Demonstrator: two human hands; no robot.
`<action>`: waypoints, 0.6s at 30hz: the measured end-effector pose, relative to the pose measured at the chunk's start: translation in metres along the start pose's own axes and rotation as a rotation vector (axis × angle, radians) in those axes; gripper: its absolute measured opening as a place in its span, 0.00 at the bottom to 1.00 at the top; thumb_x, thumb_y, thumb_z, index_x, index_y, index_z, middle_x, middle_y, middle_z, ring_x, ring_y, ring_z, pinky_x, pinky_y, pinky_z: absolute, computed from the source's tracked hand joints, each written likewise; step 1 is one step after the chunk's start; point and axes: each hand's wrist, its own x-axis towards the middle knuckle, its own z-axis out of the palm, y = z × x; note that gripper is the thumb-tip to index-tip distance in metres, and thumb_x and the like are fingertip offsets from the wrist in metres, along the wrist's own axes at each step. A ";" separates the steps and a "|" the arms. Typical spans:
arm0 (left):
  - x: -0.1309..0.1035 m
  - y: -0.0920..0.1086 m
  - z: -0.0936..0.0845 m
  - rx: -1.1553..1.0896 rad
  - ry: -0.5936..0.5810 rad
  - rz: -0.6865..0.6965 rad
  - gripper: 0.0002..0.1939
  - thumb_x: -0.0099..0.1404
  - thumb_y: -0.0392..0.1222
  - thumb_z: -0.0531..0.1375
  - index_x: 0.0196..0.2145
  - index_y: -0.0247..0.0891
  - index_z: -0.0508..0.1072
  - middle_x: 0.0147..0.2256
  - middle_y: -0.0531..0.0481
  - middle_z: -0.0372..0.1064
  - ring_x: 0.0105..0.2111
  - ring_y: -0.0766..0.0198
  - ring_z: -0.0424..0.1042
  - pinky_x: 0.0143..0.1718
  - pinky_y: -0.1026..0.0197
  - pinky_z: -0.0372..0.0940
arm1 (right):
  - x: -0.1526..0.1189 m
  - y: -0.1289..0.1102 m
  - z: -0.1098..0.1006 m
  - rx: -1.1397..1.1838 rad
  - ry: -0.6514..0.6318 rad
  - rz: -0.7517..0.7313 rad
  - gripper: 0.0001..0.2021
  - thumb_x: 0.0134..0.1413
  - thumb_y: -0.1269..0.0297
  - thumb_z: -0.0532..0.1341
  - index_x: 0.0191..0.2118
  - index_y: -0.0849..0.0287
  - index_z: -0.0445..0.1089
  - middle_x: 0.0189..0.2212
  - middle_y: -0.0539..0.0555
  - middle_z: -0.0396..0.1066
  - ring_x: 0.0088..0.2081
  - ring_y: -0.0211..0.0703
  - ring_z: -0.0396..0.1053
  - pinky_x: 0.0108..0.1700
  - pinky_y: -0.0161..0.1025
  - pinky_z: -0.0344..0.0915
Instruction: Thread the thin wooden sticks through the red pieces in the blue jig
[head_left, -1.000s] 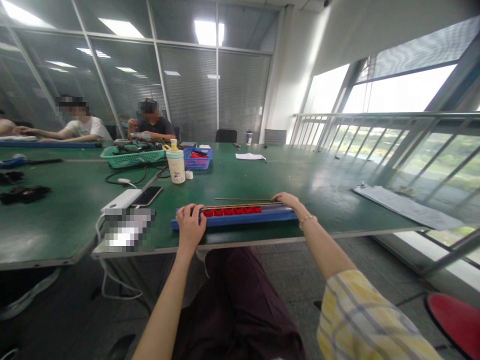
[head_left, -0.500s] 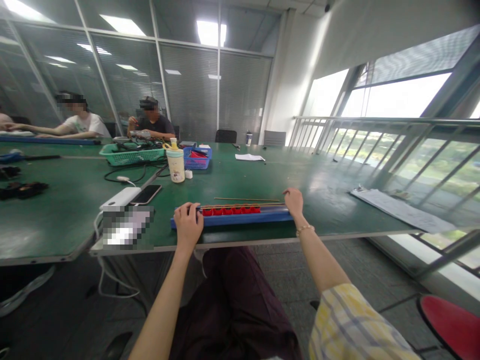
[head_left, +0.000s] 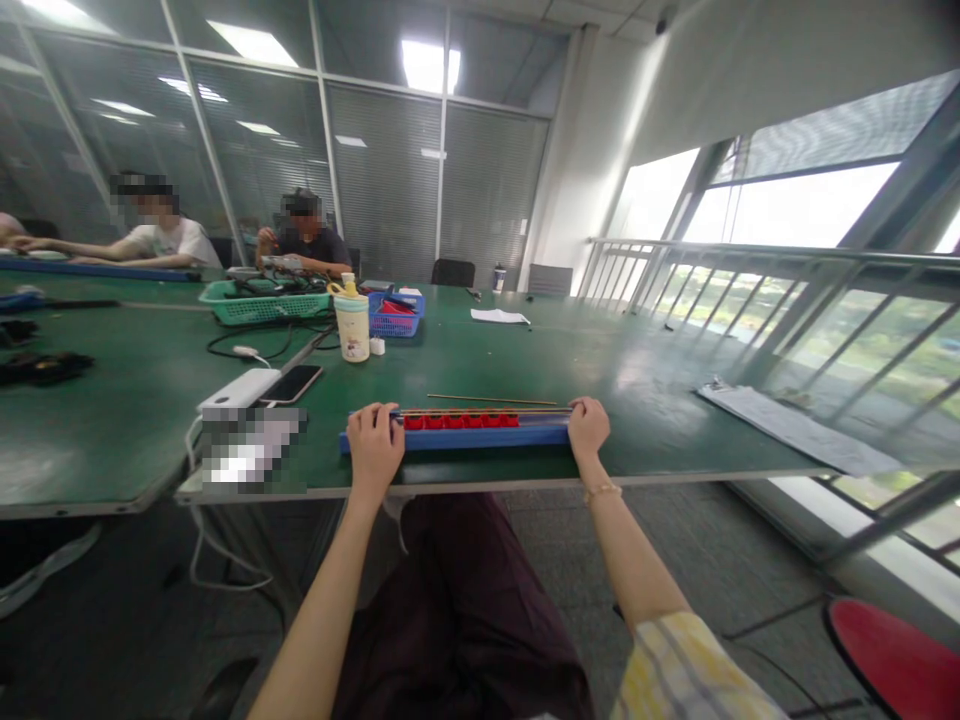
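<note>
A long, narrow blue tray (head_left: 480,438) lies on the green table near its front edge. Red compartments (head_left: 461,421) fill its left and middle part, and a thin gold-coloured rod (head_left: 487,410) runs along its far side between my hands. My left hand (head_left: 375,440) is closed over the tray's left end, fingers curled onto the top. At the other end my right hand (head_left: 589,430) is closed round the corner, its fingertips by the rod's end; they partly hide the contact. Just behind the tray lies another thin rod (head_left: 491,399).
To the left are a white power strip (head_left: 240,390), a dark phone (head_left: 292,384) and a cream cup (head_left: 352,328). Green (head_left: 262,308) and blue baskets (head_left: 395,318) stand behind. A clipboard with paper (head_left: 795,425) lies right. Two people sit across the far left.
My right hand has come down and nearer, its raised fingers now curled at the tray's right end. The left hand stays on the left end. The view has shifted slightly.
</note>
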 end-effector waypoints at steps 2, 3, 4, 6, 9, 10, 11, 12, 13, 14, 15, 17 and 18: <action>0.000 0.000 0.000 -0.016 -0.002 0.004 0.16 0.66 0.39 0.52 0.49 0.37 0.73 0.47 0.39 0.67 0.48 0.50 0.60 0.51 0.48 0.59 | 0.001 0.002 0.000 0.044 0.022 -0.001 0.16 0.54 0.71 0.47 0.31 0.58 0.72 0.37 0.59 0.73 0.41 0.47 0.68 0.44 0.39 0.60; 0.000 0.000 0.000 -0.019 -0.001 0.005 0.16 0.66 0.39 0.52 0.49 0.37 0.73 0.47 0.39 0.67 0.49 0.50 0.60 0.52 0.48 0.59 | 0.001 0.002 0.000 0.067 0.033 -0.004 0.16 0.54 0.71 0.46 0.32 0.58 0.72 0.37 0.60 0.73 0.41 0.47 0.68 0.45 0.39 0.60; 0.000 0.001 -0.001 -0.021 -0.001 0.008 0.16 0.66 0.39 0.52 0.49 0.37 0.73 0.47 0.39 0.67 0.49 0.50 0.60 0.52 0.49 0.59 | 0.000 0.003 0.000 0.089 0.040 -0.012 0.16 0.55 0.71 0.46 0.33 0.59 0.71 0.36 0.60 0.73 0.42 0.47 0.68 0.46 0.39 0.60; 0.001 0.002 -0.002 -0.029 0.001 0.016 0.16 0.66 0.38 0.52 0.48 0.37 0.73 0.47 0.40 0.67 0.49 0.50 0.60 0.53 0.49 0.59 | -0.002 0.002 0.001 0.114 0.047 -0.035 0.17 0.56 0.71 0.44 0.35 0.59 0.71 0.37 0.61 0.73 0.42 0.48 0.68 0.47 0.40 0.59; 0.001 0.005 -0.004 -0.050 0.001 0.036 0.16 0.66 0.37 0.51 0.48 0.37 0.73 0.47 0.40 0.67 0.50 0.50 0.60 0.55 0.48 0.57 | -0.007 -0.004 0.001 0.059 0.043 -0.064 0.18 0.61 0.68 0.43 0.41 0.60 0.70 0.40 0.61 0.74 0.43 0.48 0.68 0.48 0.40 0.58; 0.002 0.006 -0.005 -0.054 0.002 0.037 0.16 0.66 0.37 0.51 0.48 0.37 0.73 0.48 0.40 0.67 0.50 0.50 0.60 0.55 0.48 0.57 | -0.009 -0.008 0.002 0.013 0.038 -0.074 0.18 0.63 0.66 0.43 0.43 0.60 0.69 0.40 0.62 0.74 0.42 0.48 0.68 0.47 0.40 0.57; 0.002 0.006 -0.005 -0.056 0.005 0.034 0.16 0.66 0.37 0.51 0.48 0.38 0.73 0.48 0.40 0.68 0.51 0.50 0.60 0.56 0.48 0.57 | -0.010 -0.011 0.002 -0.038 0.025 -0.093 0.18 0.64 0.64 0.44 0.44 0.61 0.70 0.39 0.61 0.74 0.42 0.49 0.68 0.47 0.41 0.56; 0.002 0.007 -0.005 -0.058 0.008 0.028 0.16 0.66 0.37 0.52 0.48 0.38 0.73 0.48 0.40 0.68 0.51 0.50 0.60 0.56 0.48 0.57 | -0.012 -0.014 0.003 -0.082 0.012 -0.118 0.18 0.65 0.62 0.44 0.44 0.61 0.70 0.38 0.61 0.74 0.42 0.49 0.68 0.47 0.41 0.56; 0.002 0.007 -0.005 -0.060 0.012 0.024 0.16 0.66 0.37 0.52 0.48 0.38 0.73 0.48 0.40 0.68 0.51 0.50 0.60 0.55 0.48 0.57 | -0.013 -0.016 0.004 -0.116 -0.002 -0.145 0.18 0.65 0.61 0.45 0.43 0.61 0.70 0.37 0.61 0.74 0.41 0.50 0.67 0.46 0.41 0.55; 0.001 0.008 -0.005 -0.061 0.015 0.025 0.15 0.65 0.37 0.52 0.47 0.38 0.74 0.48 0.40 0.68 0.51 0.50 0.60 0.55 0.48 0.57 | -0.013 -0.018 0.004 -0.140 -0.014 -0.169 0.18 0.66 0.59 0.46 0.42 0.60 0.70 0.35 0.60 0.74 0.41 0.49 0.67 0.46 0.41 0.55; 0.001 0.008 -0.005 -0.063 0.015 0.031 0.15 0.65 0.37 0.53 0.46 0.39 0.74 0.48 0.40 0.68 0.51 0.50 0.60 0.55 0.48 0.57 | -0.014 -0.019 0.005 -0.155 -0.023 -0.188 0.18 0.66 0.59 0.46 0.41 0.60 0.70 0.34 0.60 0.74 0.40 0.49 0.67 0.46 0.41 0.54; 0.001 0.008 -0.005 -0.064 0.013 0.051 0.14 0.65 0.37 0.53 0.45 0.39 0.74 0.47 0.41 0.68 0.51 0.50 0.59 0.55 0.48 0.57 | -0.014 -0.019 0.006 -0.172 -0.040 -0.213 0.17 0.66 0.58 0.46 0.40 0.60 0.70 0.33 0.59 0.74 0.39 0.48 0.67 0.45 0.41 0.54; 0.000 0.007 -0.004 -0.065 0.012 0.060 0.13 0.65 0.37 0.53 0.44 0.39 0.75 0.47 0.42 0.68 0.50 0.50 0.59 0.55 0.48 0.57 | -0.014 -0.019 0.006 -0.182 -0.050 -0.223 0.17 0.67 0.58 0.47 0.39 0.59 0.70 0.33 0.59 0.74 0.38 0.47 0.67 0.45 0.41 0.53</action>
